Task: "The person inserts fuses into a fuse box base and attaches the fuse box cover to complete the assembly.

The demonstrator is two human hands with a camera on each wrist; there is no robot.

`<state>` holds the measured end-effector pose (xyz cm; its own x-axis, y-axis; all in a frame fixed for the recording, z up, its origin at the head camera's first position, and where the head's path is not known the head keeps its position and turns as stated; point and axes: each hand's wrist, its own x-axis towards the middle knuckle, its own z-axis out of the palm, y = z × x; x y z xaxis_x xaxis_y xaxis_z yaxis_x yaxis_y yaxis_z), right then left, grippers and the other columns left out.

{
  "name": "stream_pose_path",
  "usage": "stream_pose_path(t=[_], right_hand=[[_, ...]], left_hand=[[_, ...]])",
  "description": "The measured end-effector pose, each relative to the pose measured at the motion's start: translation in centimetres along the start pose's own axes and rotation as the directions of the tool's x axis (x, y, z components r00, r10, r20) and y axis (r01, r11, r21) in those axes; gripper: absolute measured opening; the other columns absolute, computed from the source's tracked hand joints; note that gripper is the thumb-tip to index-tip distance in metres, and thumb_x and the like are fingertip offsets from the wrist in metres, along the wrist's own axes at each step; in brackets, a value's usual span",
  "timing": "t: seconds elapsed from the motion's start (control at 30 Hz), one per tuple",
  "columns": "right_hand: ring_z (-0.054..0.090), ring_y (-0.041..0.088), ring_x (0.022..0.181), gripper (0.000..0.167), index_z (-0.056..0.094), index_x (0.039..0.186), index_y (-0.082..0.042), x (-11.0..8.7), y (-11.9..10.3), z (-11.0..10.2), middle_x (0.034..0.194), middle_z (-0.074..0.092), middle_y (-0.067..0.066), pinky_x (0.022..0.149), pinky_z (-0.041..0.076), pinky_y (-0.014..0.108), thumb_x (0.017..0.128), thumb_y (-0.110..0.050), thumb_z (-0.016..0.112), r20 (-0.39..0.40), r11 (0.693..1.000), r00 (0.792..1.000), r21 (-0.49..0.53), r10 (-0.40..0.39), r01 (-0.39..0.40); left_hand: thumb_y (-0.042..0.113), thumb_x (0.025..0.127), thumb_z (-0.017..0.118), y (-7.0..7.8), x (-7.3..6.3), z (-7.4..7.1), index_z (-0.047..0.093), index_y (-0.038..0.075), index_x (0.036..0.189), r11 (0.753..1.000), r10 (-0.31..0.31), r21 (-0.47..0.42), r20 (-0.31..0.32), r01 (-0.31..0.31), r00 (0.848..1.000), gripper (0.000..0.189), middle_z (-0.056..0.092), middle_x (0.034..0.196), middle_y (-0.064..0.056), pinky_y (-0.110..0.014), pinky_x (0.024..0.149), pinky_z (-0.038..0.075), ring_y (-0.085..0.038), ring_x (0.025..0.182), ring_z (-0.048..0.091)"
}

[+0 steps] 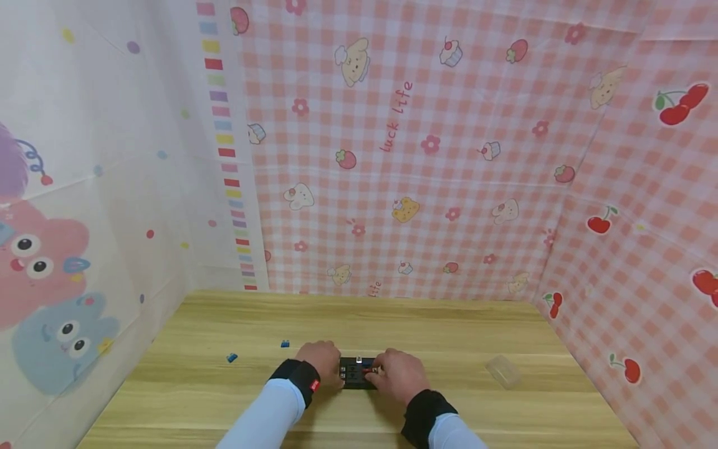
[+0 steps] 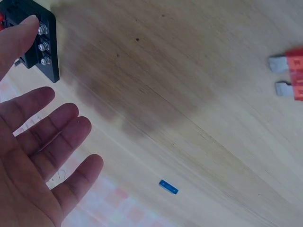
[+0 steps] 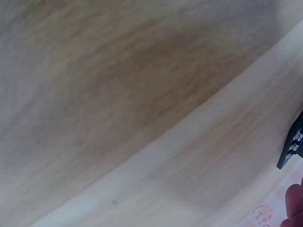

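Observation:
A black fuse block with rows of screw terminals lies flat on the table in front of me. At its left end is my left hand; in the left wrist view, the thumb rests on the block while the other fingers extend fairly straight. My right hand is over the block's right part and pinches a red blade fuse at its top. Whether the fuse sits in a slot is hidden by the fingers. The right wrist view catches only the block's corner and a fingertip.
Two blue blade fuses lie left of the left hand. Another red blade fuse with metal prongs shows at the left wrist view's right edge. A clear plastic cover lies at right on the wooden table; patterned cloth hangs around.

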<state>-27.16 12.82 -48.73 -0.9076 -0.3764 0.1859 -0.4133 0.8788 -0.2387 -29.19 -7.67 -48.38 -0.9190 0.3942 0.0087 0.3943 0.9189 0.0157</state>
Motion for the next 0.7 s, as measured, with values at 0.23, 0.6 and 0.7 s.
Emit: stream_pose_path(t=[0.23,0.6,0.7], right_hand=[[0.052,0.012,0.067,0.04,0.075,0.104,-0.013,0.0,0.3,-0.2,0.087,0.061,-0.002,0.064,0.046,0.033,0.08,-0.045,0.079,0.037,0.998,0.997,0.006,0.063,-0.063],[0.063,0.023,0.086,0.055,0.071,0.116,-0.01,-0.2,0.6,-0.2,0.104,0.065,0.008,0.077,0.052,0.044,0.079,-0.049,0.079,0.062,0.997,0.996,-0.034,0.067,-0.065],[0.063,0.023,0.086,0.056,0.07,0.116,-0.01,-0.3,0.6,-0.2,0.105,0.065,0.008,0.078,0.052,0.044,0.078,-0.05,0.079,0.073,0.997,0.995,-0.035,0.072,-0.07]], left_hand=[[0.041,0.07,0.085,-0.6,-0.5,-0.9,0.067,0.011,0.078,0.999,-0.027,-0.037,0.021,0.027,0.999,0.036,0.055,0.075,0.001,-0.04,0.069,0.05,-0.017,0.069,0.053],[0.036,0.072,0.086,-2.1,-1.8,-1.8,0.063,0.011,0.073,0.99,-0.077,-0.115,0.042,0.081,0.996,0.035,0.054,0.072,0.003,-0.038,0.065,0.048,-0.016,0.065,0.05],[0.034,0.072,0.087,-2.7,-2.0,-1.7,0.063,0.01,0.074,0.984,-0.097,-0.141,0.053,0.104,0.994,0.034,0.054,0.07,0.003,-0.039,0.066,0.048,-0.016,0.064,0.049]])
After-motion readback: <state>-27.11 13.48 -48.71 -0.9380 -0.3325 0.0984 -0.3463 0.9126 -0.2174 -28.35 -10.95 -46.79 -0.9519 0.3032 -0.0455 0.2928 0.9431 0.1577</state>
